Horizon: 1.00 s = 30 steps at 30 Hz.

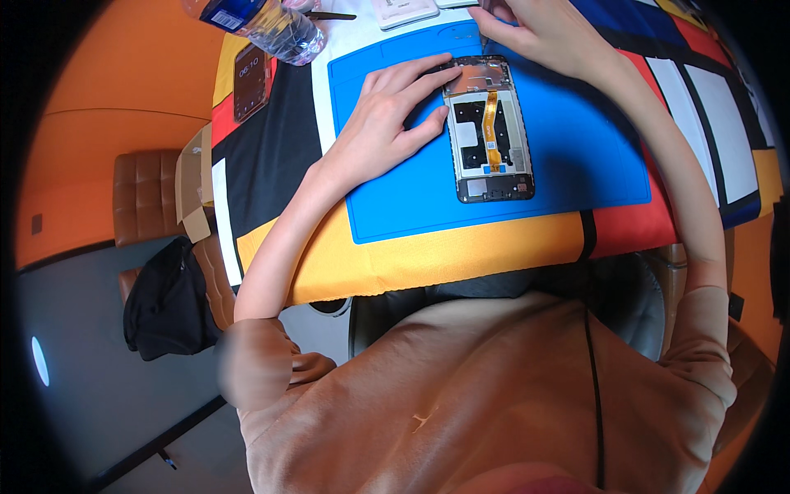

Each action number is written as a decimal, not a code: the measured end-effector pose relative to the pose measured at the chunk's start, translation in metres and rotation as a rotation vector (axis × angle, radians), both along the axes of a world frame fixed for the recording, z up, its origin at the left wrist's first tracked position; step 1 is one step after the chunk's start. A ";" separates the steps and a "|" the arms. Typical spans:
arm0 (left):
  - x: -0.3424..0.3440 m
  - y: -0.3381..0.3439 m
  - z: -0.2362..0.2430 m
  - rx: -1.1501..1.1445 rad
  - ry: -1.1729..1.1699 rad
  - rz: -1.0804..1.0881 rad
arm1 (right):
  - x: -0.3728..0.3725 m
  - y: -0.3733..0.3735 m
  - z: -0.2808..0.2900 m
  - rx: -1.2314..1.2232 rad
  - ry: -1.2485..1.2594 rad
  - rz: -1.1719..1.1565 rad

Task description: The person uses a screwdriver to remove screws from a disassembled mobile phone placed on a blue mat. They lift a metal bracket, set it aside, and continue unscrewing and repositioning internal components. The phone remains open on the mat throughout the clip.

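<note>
On the mat (395, 210): opened phone (490, 130) is lying.
Left grip (380, 120): is touching it, fingers spread.
Right grip (545, 37): is curving nearby, closure unclear.

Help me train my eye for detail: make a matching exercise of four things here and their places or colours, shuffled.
1. Mat
2. Ribbon cable
3. Bottle
4. Left hand

A. Orange, inside the opened phone
B. At the opened phone's left edge
C. Blue, under the opened phone
D. Clear, with a blue label

Pairs: 1-C, 2-A, 3-D, 4-B
</note>
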State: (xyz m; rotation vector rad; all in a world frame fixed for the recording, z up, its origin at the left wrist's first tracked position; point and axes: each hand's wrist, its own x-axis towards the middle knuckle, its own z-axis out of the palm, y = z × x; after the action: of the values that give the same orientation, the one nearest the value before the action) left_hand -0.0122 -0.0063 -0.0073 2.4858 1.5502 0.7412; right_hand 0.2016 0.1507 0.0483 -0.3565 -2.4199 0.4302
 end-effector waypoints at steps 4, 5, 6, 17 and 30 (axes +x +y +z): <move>0.000 0.000 0.000 -0.001 -0.007 -0.005 | 0.004 -0.002 0.000 -0.096 -0.021 -0.001; 0.000 0.000 0.000 -0.002 -0.007 -0.003 | 0.005 -0.002 0.000 -0.132 -0.017 -0.013; 0.000 0.000 0.000 0.003 -0.003 -0.002 | 0.006 -0.002 0.000 -0.168 -0.012 -0.026; 0.000 0.002 0.004 -0.044 -0.310 0.101 | -0.008 -0.011 -0.020 -0.429 0.343 -0.030; -0.001 -0.004 -0.007 0.091 0.015 0.054 | -0.023 -0.030 -0.026 -0.729 0.535 0.036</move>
State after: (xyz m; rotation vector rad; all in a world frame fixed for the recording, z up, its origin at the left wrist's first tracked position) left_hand -0.0130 -0.0103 -0.0143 2.5276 1.6302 0.8210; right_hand 0.1790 0.1207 0.0219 -0.4336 -1.6858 1.2521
